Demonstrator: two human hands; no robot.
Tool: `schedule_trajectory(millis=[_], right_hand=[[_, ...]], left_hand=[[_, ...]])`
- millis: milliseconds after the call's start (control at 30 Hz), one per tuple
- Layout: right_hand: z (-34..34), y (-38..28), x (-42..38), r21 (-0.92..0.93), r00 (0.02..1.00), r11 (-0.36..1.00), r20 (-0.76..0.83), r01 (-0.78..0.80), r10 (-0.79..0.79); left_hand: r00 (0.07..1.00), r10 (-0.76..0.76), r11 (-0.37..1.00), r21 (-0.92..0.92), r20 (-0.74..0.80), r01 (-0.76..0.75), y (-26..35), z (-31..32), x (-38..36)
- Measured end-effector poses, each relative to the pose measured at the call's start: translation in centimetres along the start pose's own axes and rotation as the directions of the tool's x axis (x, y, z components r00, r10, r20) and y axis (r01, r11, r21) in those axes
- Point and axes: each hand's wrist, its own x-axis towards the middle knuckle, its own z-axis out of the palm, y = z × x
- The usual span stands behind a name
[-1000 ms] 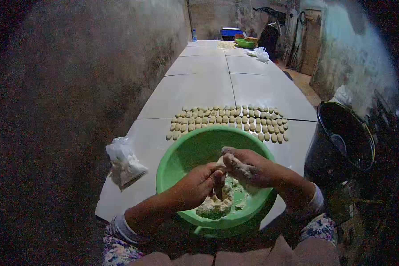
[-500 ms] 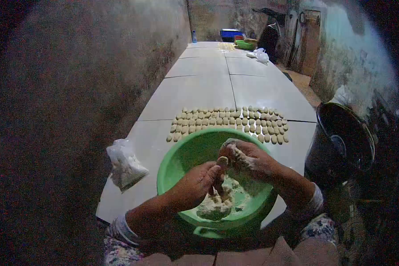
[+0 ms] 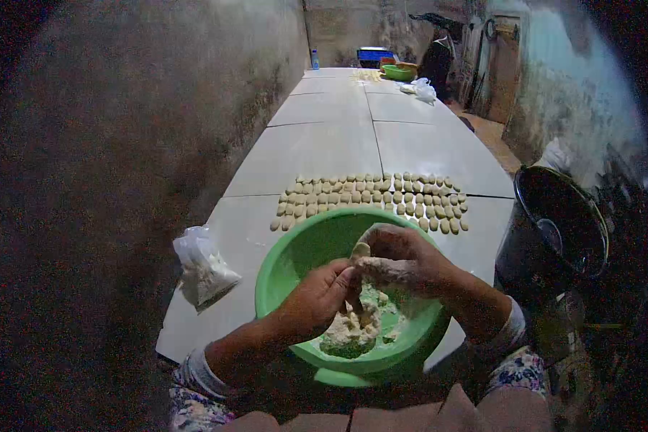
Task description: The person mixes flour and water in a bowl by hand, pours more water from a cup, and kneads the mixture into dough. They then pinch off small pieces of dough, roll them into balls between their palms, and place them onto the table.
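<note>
Over the green basin (image 3: 275, 281), my two hands meet at a small oval dough piece (image 3: 361, 250). My left hand (image 3: 322, 294) is closed, its thumb and fingers pinching the dough piece from below. My right hand (image 3: 405, 261), dusted with flour, curls around the same piece with thumb and bent fingers. Loose flour (image 3: 349, 335) lies in a heap at the bottom of the basin, below the hands. Just beyond the basin's far rim, rows of shaped dough pieces (image 3: 356, 196) cover part of the white tiled table (image 3: 324, 147).
A plastic bag of flour (image 3: 207, 270) sits left of the basin. To the right stands a large black bucket (image 3: 518, 245). At the table's far end are another green basin (image 3: 398, 73), a white plastic bag (image 3: 425, 91) and a bottle (image 3: 315, 60). A person (image 3: 437, 66) is there.
My right thumb and fingers have moved left and closed in on the dough piece, which has risen slightly and tilted. My left hand has barely shifted.
</note>
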Motion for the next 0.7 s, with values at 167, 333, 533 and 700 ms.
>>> schedule_trajectory(millis=[167, 333, 533, 700], right_hand=[[-1.4, 0.3, 0.2, -0.018, 0.987, 0.993, -0.104, 0.118, -0.120], [-8.3, -2.2, 0.2, -0.271, 0.821, 0.936, -0.465, 0.224, -0.331], [-19.2, 2.9, 0.6, -0.708, 0.591, 0.692, -0.622, -0.143, -0.514], [-24.5, 8.2, -0.8, -0.694, 0.528, 0.482, -0.720, -0.535, -0.451]], left_hand=[[1.000, 0.002, 0.995, 0.097, -0.022, 0.000, 1.2, -0.6, -0.1], [0.876, 0.253, 0.784, 0.618, -0.410, 0.063, -0.4, -5.0, -0.9], [0.891, -0.072, 0.970, 0.176, -0.447, 0.167, -6.3, -7.7, -1.8], [0.926, -0.100, 0.978, 0.134, -0.363, 0.158, -5.3, -8.1, -1.5]])
